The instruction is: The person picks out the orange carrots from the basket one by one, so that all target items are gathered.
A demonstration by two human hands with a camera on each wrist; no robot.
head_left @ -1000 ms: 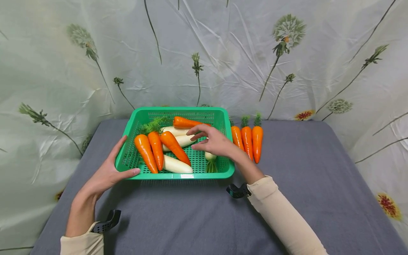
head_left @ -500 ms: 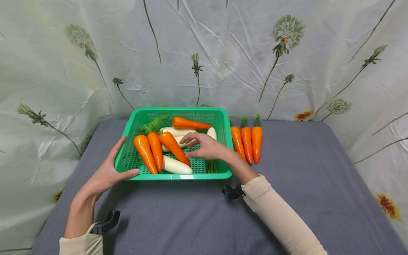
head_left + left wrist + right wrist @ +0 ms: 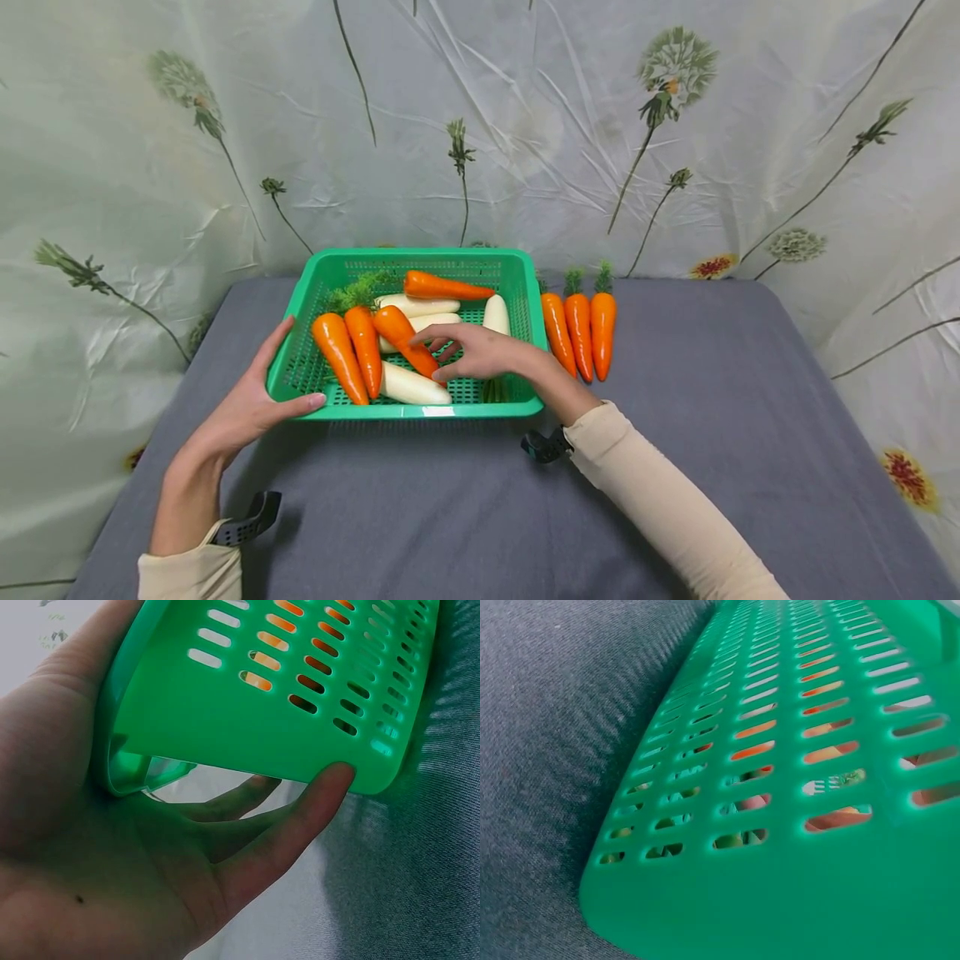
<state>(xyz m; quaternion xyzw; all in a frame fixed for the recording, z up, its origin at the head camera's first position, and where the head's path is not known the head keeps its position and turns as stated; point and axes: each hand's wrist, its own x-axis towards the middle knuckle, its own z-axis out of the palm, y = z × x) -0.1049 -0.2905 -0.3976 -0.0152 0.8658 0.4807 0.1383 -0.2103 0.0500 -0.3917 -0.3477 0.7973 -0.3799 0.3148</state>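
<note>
My left hand (image 3: 255, 408) grips the front left corner of a green perforated plastic basket (image 3: 480, 411), thumb over the rim. In the left wrist view its fingers (image 3: 292, 832) reach along the outside of the basket wall. Over the basket, my right hand (image 3: 476, 350) has bent fingers and a gap between thumb and forefinger. Its fingertips overlap an orange carrot (image 3: 392, 323) that slants across the basket's middle. Left of this lie a carrot (image 3: 363, 337) and another carrot (image 3: 335, 350). A white radish (image 3: 412, 387) is close below the right hand. The basket wall hides most of the right wrist view.
A fourth-side carrot (image 3: 446, 287) lies along the basket's back, above white radishes (image 3: 412, 305). At the right, a radish (image 3: 497, 314) stands lengthwise. Three leafy carrots (image 3: 579, 333) lie side by side on the grey cloth (image 3: 712, 400) right of the basket. A flowered curtain (image 3: 562, 142) hangs behind.
My right hand has moved left and toward me, from above the radishes to the slanting carrot. My left hand keeps its hold on the basket, and the vegetables lie as before.
</note>
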